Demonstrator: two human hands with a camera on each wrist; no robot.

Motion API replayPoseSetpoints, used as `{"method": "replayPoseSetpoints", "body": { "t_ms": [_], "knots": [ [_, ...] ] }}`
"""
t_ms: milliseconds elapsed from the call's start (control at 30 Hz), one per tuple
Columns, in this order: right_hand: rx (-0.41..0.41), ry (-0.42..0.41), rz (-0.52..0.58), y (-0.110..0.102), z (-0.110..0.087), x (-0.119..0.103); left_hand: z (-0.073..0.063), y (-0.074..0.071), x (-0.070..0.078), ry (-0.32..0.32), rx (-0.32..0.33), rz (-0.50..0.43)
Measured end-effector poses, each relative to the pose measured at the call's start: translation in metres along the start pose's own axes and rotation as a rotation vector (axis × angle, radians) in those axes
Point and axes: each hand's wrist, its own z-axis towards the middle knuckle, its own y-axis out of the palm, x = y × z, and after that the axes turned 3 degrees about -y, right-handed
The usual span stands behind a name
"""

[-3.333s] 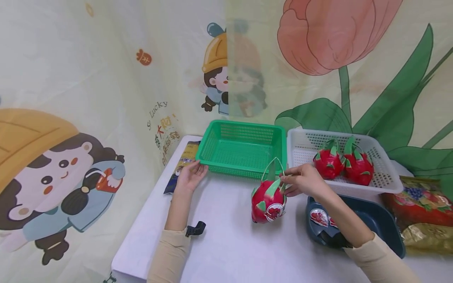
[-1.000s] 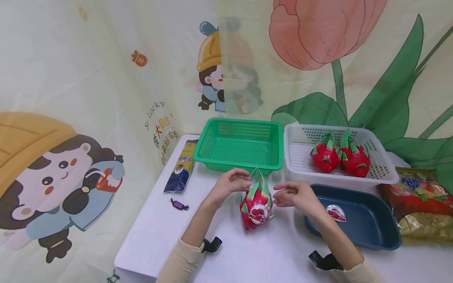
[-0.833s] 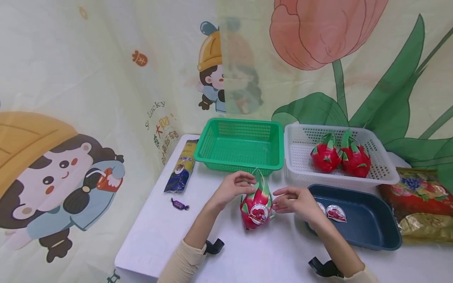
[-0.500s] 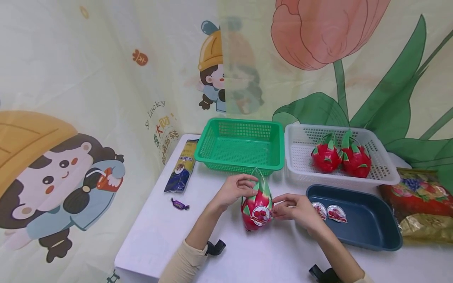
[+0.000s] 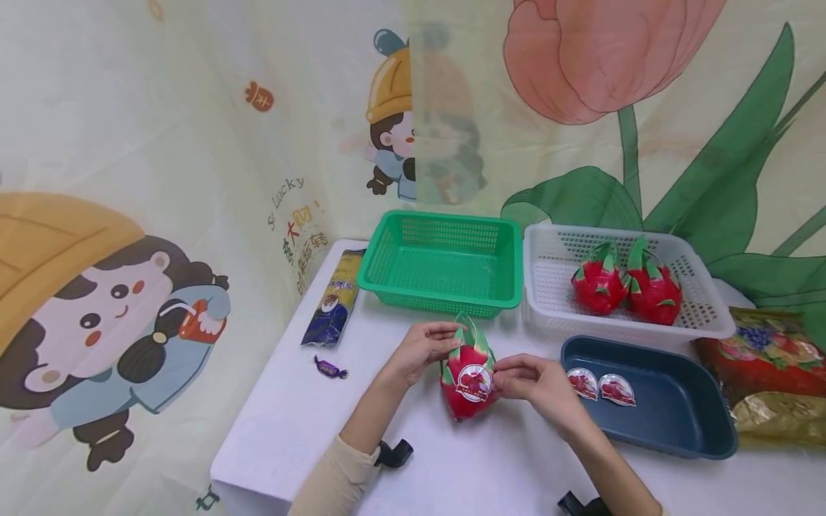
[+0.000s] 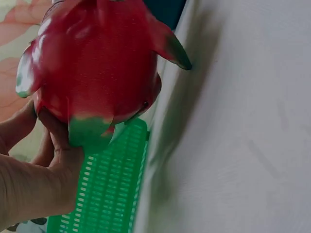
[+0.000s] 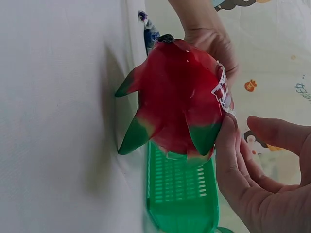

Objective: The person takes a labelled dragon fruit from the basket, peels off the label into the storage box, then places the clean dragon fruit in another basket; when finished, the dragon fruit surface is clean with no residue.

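A red model dragon fruit [image 5: 466,390] with green leaf tips and a cord loop is in front of the green basket. A round sticker [image 5: 474,383] is on its near side. My left hand [image 5: 422,352] grips the fruit by its leafy top; in the left wrist view, thumb and fingers [image 6: 53,138] close in at that end. My right hand [image 5: 535,387] touches the fruit's right side. In the right wrist view, its fingertips [image 7: 227,127] rest at the sticker's edge while the thumb stands apart. The fruit's underside shows a shadow on the white cloth.
The green basket [image 5: 439,303] stands at the back, beside a white basket [image 5: 542,319] holding two dragon fruits [image 5: 653,294]. A dark blue tray [image 5: 677,408] with two loose stickers [image 5: 617,390] is at right, near a red-gold bag [image 5: 768,358]. A blue-gold packet [image 5: 335,297] and purple candy [image 5: 330,368] lie left.
The dragon fruit passed from my right hand to my left, which was at the green basket's corner. Over the last second my right hand came in to touch it, and its sticker tilted upward.
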Motion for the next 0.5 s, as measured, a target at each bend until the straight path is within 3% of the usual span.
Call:
{"method": "replayPoseSetpoints", "body": {
  "t_ms": [233,500],
  "knots": [
    [0.04,0.034,-0.049,0.0,0.006,-0.005,0.002,0.002,-0.005,-0.013,0.078,-0.054],
    [0.1,0.019,-0.167,0.007,0.019,-0.003,0.001,0.002,-0.007,-0.018,0.093,-0.015]
  ]
}}
